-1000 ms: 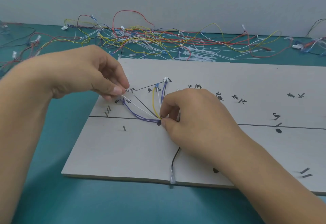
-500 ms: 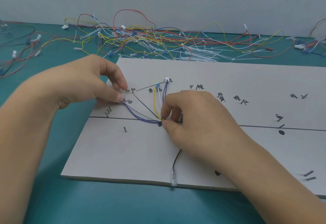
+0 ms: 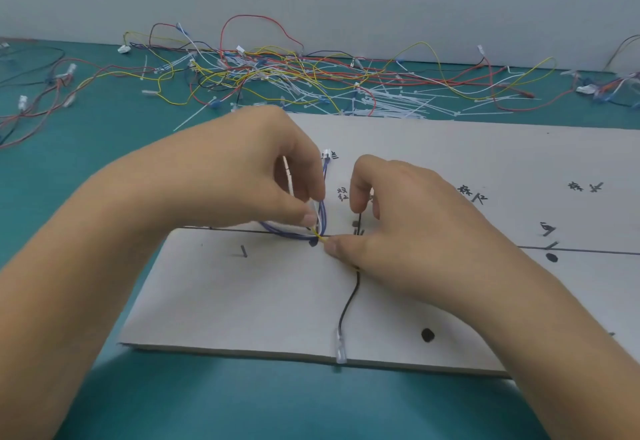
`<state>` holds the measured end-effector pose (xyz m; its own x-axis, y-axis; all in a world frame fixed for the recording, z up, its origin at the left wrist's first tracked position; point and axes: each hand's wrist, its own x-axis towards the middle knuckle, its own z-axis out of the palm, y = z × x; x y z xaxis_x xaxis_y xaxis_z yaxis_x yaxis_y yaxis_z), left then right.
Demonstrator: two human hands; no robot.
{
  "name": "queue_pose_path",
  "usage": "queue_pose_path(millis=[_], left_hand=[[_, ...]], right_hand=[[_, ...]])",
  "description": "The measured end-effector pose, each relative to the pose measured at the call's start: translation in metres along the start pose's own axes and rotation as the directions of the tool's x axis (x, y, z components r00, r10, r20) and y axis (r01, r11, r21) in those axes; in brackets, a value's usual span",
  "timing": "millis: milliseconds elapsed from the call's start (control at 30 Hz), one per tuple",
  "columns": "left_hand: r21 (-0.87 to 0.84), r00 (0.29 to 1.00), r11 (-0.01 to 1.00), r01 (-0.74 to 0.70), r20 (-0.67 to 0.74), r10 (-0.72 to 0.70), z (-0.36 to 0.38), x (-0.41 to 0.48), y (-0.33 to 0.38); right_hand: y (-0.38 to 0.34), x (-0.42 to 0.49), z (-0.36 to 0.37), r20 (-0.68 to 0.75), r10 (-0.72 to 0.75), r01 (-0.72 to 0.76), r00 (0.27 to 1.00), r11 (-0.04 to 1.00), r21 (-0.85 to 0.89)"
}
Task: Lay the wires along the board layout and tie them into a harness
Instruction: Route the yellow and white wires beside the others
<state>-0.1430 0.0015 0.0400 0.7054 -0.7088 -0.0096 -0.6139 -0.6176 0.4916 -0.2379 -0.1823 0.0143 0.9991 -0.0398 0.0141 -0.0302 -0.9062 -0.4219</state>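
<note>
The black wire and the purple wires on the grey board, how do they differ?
The black wire is single; the purple wires are several. The black wire runs to the grey board's near edge, ending in a clear terminal; the purple wires run away to a white connector. The left hand pinches the purple wires, not the black wire. Both lead into the bundle that the right hand pinches.

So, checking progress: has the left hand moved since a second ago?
Yes. The left hand shifted right across the board, from the left branch end to just below the white connector.
</note>
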Motion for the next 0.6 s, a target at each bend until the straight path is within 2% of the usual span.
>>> queue_pose_path(millis=[100,167,367,600], left_hand=[[-0.023,0.991,0.999,0.028,0.129,-0.025,0.003,0.007,0.003],[-0.032,0.986,0.999,0.027,0.165,-0.021,0.005,0.006,0.002],[0.049,0.985,0.999,0.003,0.170,-0.011,0.013,0.007,0.007],[0.105,0.980,0.995,-0.005,0.199,-0.016,0.011,0.014,0.010]], right_hand=[[0.002,-0.001,-0.007,0.047,0.031,-0.030,0.998,0.999,-0.012],[0.004,-0.002,-0.013,0.087,0.055,-0.055,0.995,0.998,-0.007],[0.010,-0.007,-0.030,0.181,0.051,-0.053,0.982,0.999,0.005],[0.027,-0.005,-0.042,0.218,0.041,-0.051,0.975,0.998,0.041]])
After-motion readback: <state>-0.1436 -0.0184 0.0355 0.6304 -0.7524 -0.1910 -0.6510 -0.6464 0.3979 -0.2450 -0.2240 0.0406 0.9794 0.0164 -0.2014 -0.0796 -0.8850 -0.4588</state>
